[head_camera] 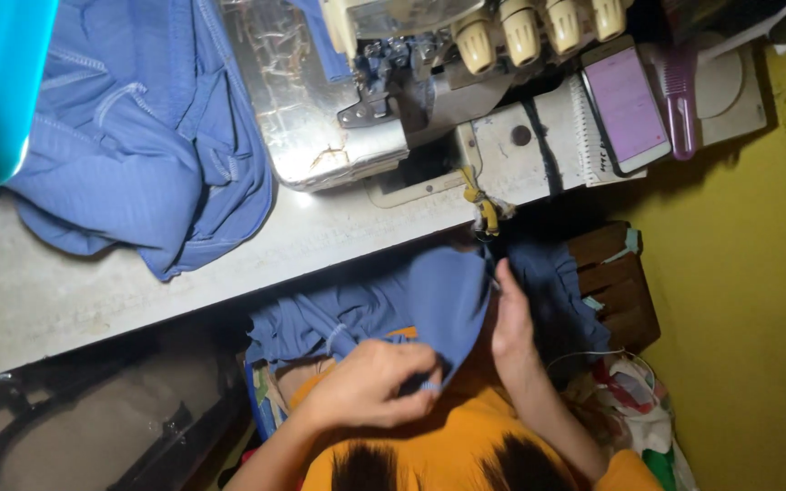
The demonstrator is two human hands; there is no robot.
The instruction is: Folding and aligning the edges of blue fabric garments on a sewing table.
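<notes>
- Below the table edge, over the person's lap, a blue garment piece (429, 300) hangs between both hands, draped across the orange shirt (466, 436).
- The left hand (370, 382) sits at the lower edge of this cloth, its fingers curled in and pinching a fold of the blue fabric near the hem; the cloth rises up and away from it toward the table.
- The right hand (511, 318) lies at the right side of the same piece, fingers pressed together and pointing up along the fabric's edge, touching it. Whether the thumb grips from behind I cannot tell.
- Just above the right hand, a yellow tag or strap (482, 207) dangles from the front of the table (93, 282).
- On the table stands an overlock sewing machine (393, 91) with cream tension knobs, and left of it lies a heap of blue garments (138, 136).
- To the right of the machine rest a phone (628, 105) with a lit pink screen and a purple comb (680, 95).
- Beside the right forearm stands a dark wooden crate (616, 282) against a yellow wall (748, 300).
</notes>
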